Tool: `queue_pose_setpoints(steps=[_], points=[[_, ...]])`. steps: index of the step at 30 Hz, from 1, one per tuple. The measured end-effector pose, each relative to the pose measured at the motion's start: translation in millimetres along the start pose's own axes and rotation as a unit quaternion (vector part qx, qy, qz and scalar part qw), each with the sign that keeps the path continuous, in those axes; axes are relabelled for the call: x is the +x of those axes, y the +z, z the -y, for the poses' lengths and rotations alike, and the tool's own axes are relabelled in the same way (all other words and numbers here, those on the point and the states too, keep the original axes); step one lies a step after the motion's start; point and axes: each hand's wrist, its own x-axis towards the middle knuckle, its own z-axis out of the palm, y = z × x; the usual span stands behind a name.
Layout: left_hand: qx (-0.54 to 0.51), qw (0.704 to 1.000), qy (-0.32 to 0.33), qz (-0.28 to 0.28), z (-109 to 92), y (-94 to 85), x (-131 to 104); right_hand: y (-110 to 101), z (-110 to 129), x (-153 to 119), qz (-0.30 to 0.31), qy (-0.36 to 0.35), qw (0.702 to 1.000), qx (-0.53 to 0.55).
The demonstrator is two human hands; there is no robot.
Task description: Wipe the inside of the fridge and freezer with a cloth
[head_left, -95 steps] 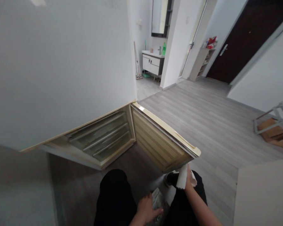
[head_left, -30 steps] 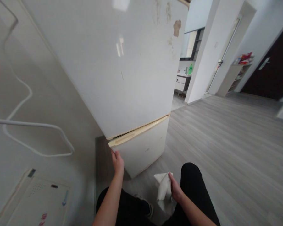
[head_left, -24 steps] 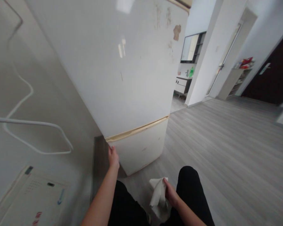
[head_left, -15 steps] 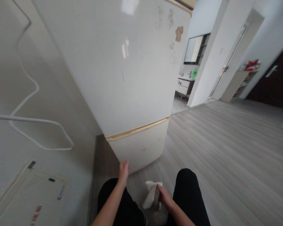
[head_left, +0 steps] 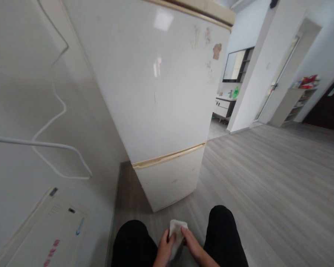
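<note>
A white cloth (head_left: 178, 224) hangs low between my knees, folded and gripped from both sides. My left hand (head_left: 165, 244) is closed on its left edge, thumb across the front. On the right edge, my right hand (head_left: 191, 243) pinches the cloth with its thumb on top; the other fingers are partly hidden behind it. Just ahead stands a white refrigerator (head_left: 169, 111), its lower door (head_left: 169, 181) nearest to my hands but apart from them. Brown stains and a peeled patch (head_left: 217, 51) mark the upper door.
White cables (head_left: 62, 107) hang along the left wall above a pale panel (head_left: 41, 237) with red lettering. Grey wood-look floor (head_left: 264, 178) stretches to the right. Farther back are a washbasin cabinet (head_left: 222, 106), a small shelf (head_left: 295, 104) and a dark door (head_left: 328, 107).
My left hand has moved back from beside the lower refrigerator door and taken hold of the cloth. The cloth is now held by both hands. The view has shifted slightly left and upward.
</note>
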Motion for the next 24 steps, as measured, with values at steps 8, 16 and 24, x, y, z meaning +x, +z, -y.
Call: queue_pose_setpoints(steps=[8,16,24], points=[[-0.053,0.997,0.039,-0.032,1,-5.8,-2,-4,-11,6,0.081,-0.096,0.987,-0.101],[-0.060,0.997,0.031,0.030,-7,6.0,-1,-10,-13,6,0.069,-0.123,0.978,-0.152],[-0.044,0.998,0.033,0.038,1,9.6,2,-12,-11,2,0.087,-0.145,0.971,-0.171]])
